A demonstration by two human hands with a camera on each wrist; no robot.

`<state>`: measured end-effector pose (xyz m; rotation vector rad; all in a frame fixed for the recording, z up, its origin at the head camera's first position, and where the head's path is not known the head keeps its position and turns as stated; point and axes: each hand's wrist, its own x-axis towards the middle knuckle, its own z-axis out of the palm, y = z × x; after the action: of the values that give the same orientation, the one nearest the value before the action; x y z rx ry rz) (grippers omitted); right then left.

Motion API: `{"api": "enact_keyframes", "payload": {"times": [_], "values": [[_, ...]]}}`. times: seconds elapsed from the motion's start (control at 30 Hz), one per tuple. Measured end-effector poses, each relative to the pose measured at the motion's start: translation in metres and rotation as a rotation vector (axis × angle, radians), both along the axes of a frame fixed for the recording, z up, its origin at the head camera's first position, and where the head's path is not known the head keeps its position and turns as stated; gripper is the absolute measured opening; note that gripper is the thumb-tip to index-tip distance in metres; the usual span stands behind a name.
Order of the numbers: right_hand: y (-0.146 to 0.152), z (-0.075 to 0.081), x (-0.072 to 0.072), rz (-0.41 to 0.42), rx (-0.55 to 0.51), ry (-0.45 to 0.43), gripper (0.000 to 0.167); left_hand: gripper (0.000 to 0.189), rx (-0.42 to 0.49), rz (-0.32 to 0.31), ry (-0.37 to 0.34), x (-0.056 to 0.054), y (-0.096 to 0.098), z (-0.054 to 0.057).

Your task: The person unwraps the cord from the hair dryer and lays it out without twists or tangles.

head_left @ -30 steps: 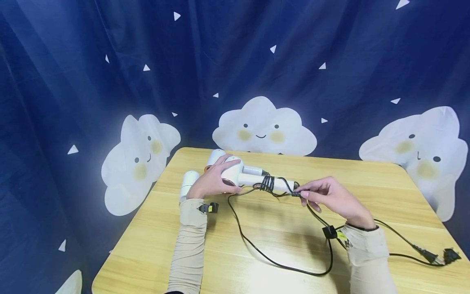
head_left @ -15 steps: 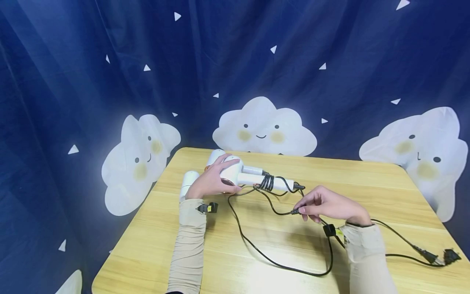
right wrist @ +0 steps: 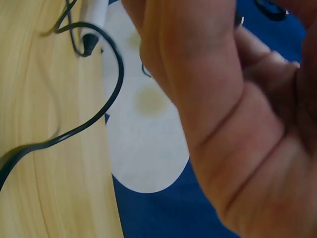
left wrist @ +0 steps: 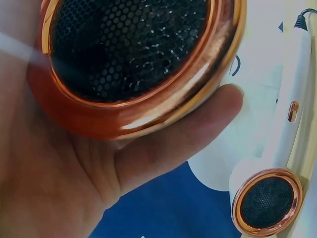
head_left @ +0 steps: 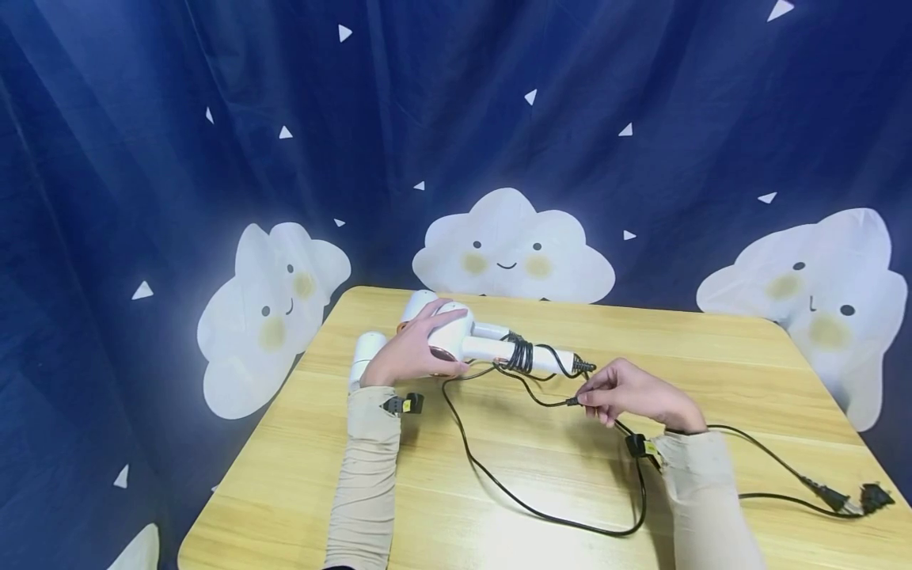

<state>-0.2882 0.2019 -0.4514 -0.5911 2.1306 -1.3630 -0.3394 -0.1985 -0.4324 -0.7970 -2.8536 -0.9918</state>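
My left hand [head_left: 409, 352] grips the head of a white hair dryer [head_left: 484, 348], fingers over the top and thumb low at its front. In the left wrist view, its copper-rimmed dark grille [left wrist: 129, 49] faces the camera, with the thumb along the rim. Black power cord [head_left: 522, 355] is wound round the dryer's handle. My right hand [head_left: 637, 396], just right of the handle's end, pinches the thick end of a cord strand [head_left: 549, 404] between thumb and fingers. In the right wrist view, the hand [right wrist: 213, 99] hides that pinch, and a cord loop [right wrist: 119, 74] curves beside it.
A second white hair dryer [head_left: 490, 329] lies behind the held one; its copper-rimmed end [left wrist: 267, 203] shows in the left wrist view. Another white dryer head [head_left: 369, 347] is left of my wrist. Long cord [head_left: 541, 516] curves across the wooden table [head_left: 285, 491] toward black plugs [head_left: 875, 497] at right.
My right hand has drawn the cord end away from the handle's tip, downward, leaving a slack strand between, then shifted slightly upward. My left hand keeps its grip on the hair dryer.
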Motion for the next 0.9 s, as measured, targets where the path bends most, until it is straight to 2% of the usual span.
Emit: {"api": "enact_keyframes", "payload": {"times": [0.17,0.4,0.6,0.9], "values": [[-0.002,-0.002,-0.001,-0.184,0.014,-0.038,0.034,0.093,0.012,-0.017,-0.018,0.001,0.003,0.001],[-0.004,-0.003,-0.004,-0.402,-0.030,-0.033,0.039,0.092,0.021,-0.059,-0.023,0.000,0.008,0.000],[-0.004,-0.002,-0.007,-0.581,-0.091,0.057,0.045,0.092,-0.004,-0.060,-0.016,0.000,0.010,-0.002],[-0.011,0.005,-0.004,-0.734,-0.300,0.215,0.047,0.092,-0.021,-0.058,-0.040,0.002,0.013,-0.002]]}}
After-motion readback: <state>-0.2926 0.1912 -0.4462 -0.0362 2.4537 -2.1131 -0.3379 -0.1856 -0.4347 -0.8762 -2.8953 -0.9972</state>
